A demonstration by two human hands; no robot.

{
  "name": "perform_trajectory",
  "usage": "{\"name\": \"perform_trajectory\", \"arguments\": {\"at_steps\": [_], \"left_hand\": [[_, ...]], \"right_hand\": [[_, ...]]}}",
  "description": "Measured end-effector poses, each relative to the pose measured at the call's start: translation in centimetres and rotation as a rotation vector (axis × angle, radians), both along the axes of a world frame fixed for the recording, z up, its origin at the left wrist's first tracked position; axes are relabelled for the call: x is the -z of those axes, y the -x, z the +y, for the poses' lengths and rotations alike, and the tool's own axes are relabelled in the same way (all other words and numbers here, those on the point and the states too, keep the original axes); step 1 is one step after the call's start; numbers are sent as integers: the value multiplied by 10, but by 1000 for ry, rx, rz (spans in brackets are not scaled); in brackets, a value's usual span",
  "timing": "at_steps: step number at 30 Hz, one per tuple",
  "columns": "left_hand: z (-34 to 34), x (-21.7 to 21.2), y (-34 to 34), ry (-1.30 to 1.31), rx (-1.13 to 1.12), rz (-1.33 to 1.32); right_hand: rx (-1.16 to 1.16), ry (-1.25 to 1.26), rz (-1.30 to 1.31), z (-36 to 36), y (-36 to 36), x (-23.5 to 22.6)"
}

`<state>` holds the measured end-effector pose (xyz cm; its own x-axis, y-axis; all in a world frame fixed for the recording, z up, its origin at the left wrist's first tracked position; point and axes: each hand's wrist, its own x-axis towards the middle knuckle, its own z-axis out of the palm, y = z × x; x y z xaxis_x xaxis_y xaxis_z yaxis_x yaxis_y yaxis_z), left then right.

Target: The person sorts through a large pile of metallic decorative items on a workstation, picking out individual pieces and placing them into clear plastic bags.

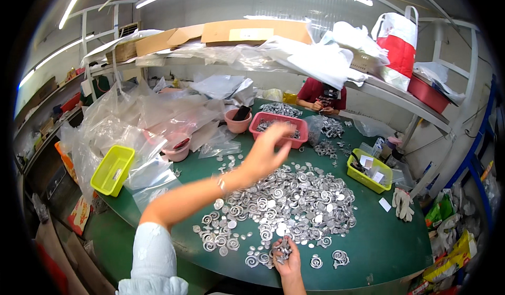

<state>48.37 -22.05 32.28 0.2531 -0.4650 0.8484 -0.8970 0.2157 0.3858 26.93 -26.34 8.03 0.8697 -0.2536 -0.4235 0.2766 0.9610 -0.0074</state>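
The person's left hand (265, 155), blurred, extends across a pile of silvery metal pieces (315, 205), thumb apart from fingers, near a pink bin (298, 143). The right hand (291, 262) cups a small cluster of metal parts (282, 250) by the pile's near edge. Across the green table (389, 247) is a co-worker in a dark red shirt (308, 91).

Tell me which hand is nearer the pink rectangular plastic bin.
Left. The left hand overlaps the bin in view; the right hand is well short of it, nearer the wearer.
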Motion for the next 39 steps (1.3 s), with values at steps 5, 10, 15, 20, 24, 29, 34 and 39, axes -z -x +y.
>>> {"name": "perform_trajectory", "arguments": {"at_steps": [5,10,15,20,24,29,34,39], "left_hand": [[-104,-119,-47,263,-298,-456],[-134,-139,-81,-114,-788,-657],[-133,-180,-93,-73,-615,-28],[-141,-197,-120,409,-418,201],[-156,-194,-104,681,-225,84],[-152,-201,-90,830,-269,356],[-161,-188,-90,671,-118,-42],[-145,-181,-100,465,-163,123]], "right_hand": [[-11,38,-59,-14,9,-3],[-55,88,-90,-16,19,5],[-66,119,-95,-25,28,4],[-82,119,-119,-19,23,11],[-62,130,-108,-19,18,10],[-35,179,-88,-34,9,1],[11,632,-12,-77,-24,-99],[20,974,-274,-122,-97,-255]]}}
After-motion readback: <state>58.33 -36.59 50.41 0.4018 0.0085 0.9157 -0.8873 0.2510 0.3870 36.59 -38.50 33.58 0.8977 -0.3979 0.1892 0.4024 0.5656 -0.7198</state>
